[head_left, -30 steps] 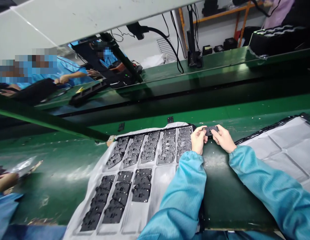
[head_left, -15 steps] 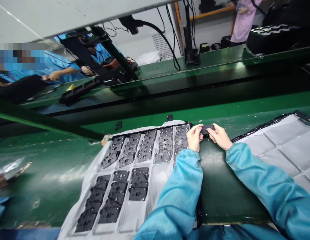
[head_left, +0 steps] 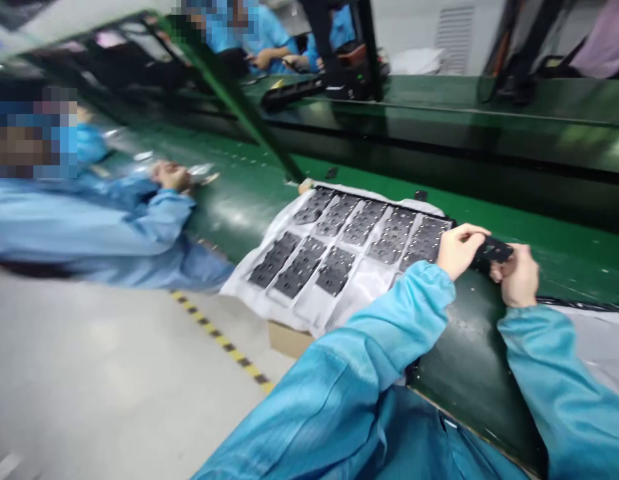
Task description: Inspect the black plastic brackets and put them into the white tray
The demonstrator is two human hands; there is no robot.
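Note:
My left hand (head_left: 459, 251) and my right hand (head_left: 522, 276) grip a small flat black plastic part (head_left: 495, 249) between them, above the green bench. Fingers of both hands are closed on its two ends; blur hides its finer detail. To the left of my left hand lies a white compartment tray (head_left: 370, 279). Overlapping rows of similar black plastic parts (head_left: 302, 268) fill several of its compartments, and my left forearm covers its near right corner.
Another white tray (head_left: 602, 337) is partly visible beyond my right sleeve. Two small black pieces lie behind the first tray. A slanting green post (head_left: 239, 100) rises at the bench's back. A co-worker's hands (head_left: 172, 175) rest over the bench (head_left: 229, 200) at left.
The view has swung left, bringing a co-worker and the floor into sight. Both hands still hold the black part, and the right hand has turned more upright around its end.

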